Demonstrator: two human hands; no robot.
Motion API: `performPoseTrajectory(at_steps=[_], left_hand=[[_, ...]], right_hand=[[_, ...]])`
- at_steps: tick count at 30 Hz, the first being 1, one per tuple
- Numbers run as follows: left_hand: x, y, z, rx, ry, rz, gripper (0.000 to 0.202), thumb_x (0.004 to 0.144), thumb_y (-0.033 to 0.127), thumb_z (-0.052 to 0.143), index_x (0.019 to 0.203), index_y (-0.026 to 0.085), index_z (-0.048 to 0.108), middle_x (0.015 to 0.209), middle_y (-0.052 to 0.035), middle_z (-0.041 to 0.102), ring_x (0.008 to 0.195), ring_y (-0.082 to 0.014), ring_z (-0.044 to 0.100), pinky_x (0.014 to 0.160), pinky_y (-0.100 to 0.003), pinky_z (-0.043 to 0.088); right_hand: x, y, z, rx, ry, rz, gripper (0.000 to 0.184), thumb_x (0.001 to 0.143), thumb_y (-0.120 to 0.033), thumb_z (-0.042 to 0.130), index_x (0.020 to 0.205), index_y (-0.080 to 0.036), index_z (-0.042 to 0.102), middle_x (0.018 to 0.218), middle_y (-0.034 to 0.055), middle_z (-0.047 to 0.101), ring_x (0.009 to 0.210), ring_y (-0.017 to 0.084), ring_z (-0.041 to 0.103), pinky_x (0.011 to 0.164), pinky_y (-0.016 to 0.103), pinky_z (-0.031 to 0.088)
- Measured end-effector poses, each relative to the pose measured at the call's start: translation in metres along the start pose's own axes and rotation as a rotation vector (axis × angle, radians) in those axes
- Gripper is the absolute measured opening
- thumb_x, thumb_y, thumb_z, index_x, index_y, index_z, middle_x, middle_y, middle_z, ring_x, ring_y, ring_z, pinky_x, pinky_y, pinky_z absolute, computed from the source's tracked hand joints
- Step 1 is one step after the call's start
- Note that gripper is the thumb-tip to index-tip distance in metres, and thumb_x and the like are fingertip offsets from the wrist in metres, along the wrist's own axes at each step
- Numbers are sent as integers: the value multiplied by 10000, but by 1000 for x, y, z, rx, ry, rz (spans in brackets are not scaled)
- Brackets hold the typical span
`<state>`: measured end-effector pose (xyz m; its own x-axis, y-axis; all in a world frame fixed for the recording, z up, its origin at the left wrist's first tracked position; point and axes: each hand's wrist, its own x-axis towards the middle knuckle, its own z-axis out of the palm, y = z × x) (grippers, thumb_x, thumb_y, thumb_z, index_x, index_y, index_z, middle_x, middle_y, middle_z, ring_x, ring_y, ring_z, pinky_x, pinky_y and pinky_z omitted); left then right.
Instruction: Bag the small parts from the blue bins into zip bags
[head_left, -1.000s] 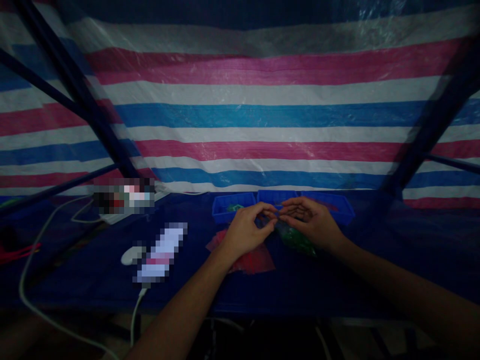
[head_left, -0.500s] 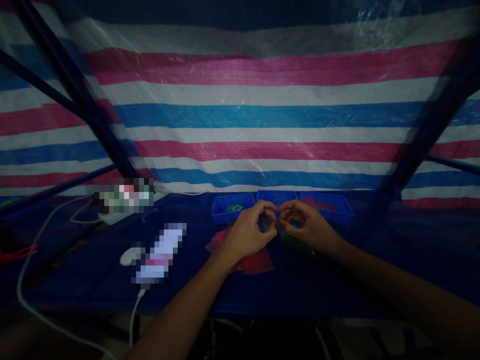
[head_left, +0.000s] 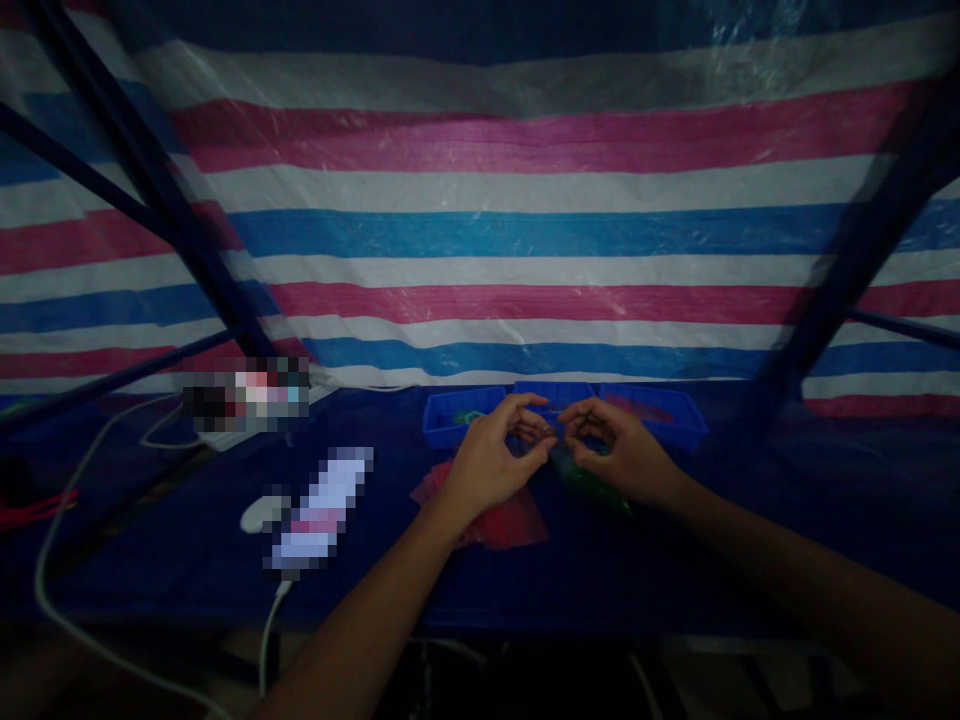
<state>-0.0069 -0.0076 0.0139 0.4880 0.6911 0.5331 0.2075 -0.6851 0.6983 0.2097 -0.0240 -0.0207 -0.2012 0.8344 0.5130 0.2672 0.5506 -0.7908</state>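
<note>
My left hand point(head_left: 491, 460) and my right hand point(head_left: 619, 450) meet fingertip to fingertip above the dark blue table, both pinched on something small that I cannot make out in the dim light. Under the left hand lies a pile of red sheets point(head_left: 510, 520). A green bag point(head_left: 592, 485) lies beneath the right hand. Just behind the hands stand three blue trays: the left one point(head_left: 450, 420) holds something green, the middle one point(head_left: 551, 392) is partly hidden, and the right one point(head_left: 660, 410) holds something reddish.
A striped pink, white and blue tarp point(head_left: 480, 220) hangs behind the table. At left lie a white cable point(head_left: 56, 560), a small white oval object point(head_left: 259, 513) and two blurred-out items point(head_left: 322, 505). Dark metal frame bars point(head_left: 142, 180) cross at both sides.
The fingers of both hands shifted slightly while staying pinched together at the same spot; the left index finger has lifted a little. The arms have not moved.
</note>
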Motion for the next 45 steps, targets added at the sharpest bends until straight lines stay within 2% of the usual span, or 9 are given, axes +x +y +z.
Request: performPoseTrajectory(at_steps=[10, 17, 22, 28, 31, 34, 38, 41, 45], left_hand=[[0, -6, -2, -32, -26, -55, 337, 898, 289, 747, 1213, 202, 662, 1009, -62, 778, 866, -179, 746, 808, -342, 618], [2, -3, -6, 45, -27, -24, 307, 929, 264, 717, 1228, 227, 659, 1078, -58, 786, 986, -202, 751, 870, -357, 599], [0, 6, -8, 93, 14, 58, 222, 926, 275, 725, 1145, 243, 716, 1075, -50, 784, 996, -200, 734, 899, -364, 579], [-1, 9, -9, 108, 32, 193, 95, 914, 197, 724, 987, 250, 752, 1001, -26, 779, 989, -190, 705, 932, -381, 563], [-1, 8, -8, 98, 32, 230, 79, 917, 179, 716, 951, 243, 748, 1069, -30, 777, 1051, -194, 698, 993, -405, 549], [0, 8, -7, 121, 73, 210, 134, 919, 190, 708, 1040, 237, 740, 1158, -61, 738, 1084, -203, 681, 940, -388, 571], [1, 7, -7, 164, 104, 154, 203, 971, 249, 650, 1162, 230, 715, 1160, -85, 710, 999, -190, 679, 833, -342, 576], [-1, 7, -8, 154, 124, 76, 243, 1012, 317, 599, 1210, 225, 708, 1020, -67, 737, 892, -176, 694, 794, -322, 567], [-3, 8, -7, 11, -34, -29, 371, 1037, 387, 554, 1363, 231, 637, 878, -34, 761, 755, -162, 710, 705, -285, 562]], right_hand=[[-1, -6, 1, 26, 95, -32, 275, 881, -266, 700, 1142, -230, 623, 963, 54, 687, 890, 204, 697, 852, 369, 601], [-2, -11, 0, 136, 67, 14, 302, 886, -396, 758, 1119, -238, 651, 979, 50, 699, 920, 205, 702, 867, 353, 585], [3, -14, -5, 305, 49, 112, 366, 979, -562, 590, 1111, -235, 686, 1007, 59, 729, 929, 211, 707, 880, 374, 586], [3, -15, -4, 417, -233, 263, 337, 855, -492, 786, 1057, -228, 730, 950, 48, 767, 818, 190, 711, 809, 364, 605], [2, -13, -3, 503, -204, 292, 335, 792, -432, 856, 1027, -223, 740, 886, 28, 771, 751, 175, 705, 755, 351, 603], [2, -11, -2, 504, -133, 295, 304, 756, -384, 888, 968, -216, 748, 877, 18, 770, 749, 162, 700, 748, 328, 588], [5, -10, -4, 386, -41, 236, 251, 781, -393, 868, 931, -222, 763, 927, 24, 777, 811, 171, 709, 806, 336, 580], [6, -8, -8, 232, 63, 131, 202, 830, -384, 827, 961, -241, 770, 989, 39, 776, 906, 207, 724, 866, 373, 576], [5, -7, -11, -152, 129, -163, 99, 911, -295, 745, 999, -266, 780, 1047, 65, 745, 1008, 246, 699, 911, 425, 558]])
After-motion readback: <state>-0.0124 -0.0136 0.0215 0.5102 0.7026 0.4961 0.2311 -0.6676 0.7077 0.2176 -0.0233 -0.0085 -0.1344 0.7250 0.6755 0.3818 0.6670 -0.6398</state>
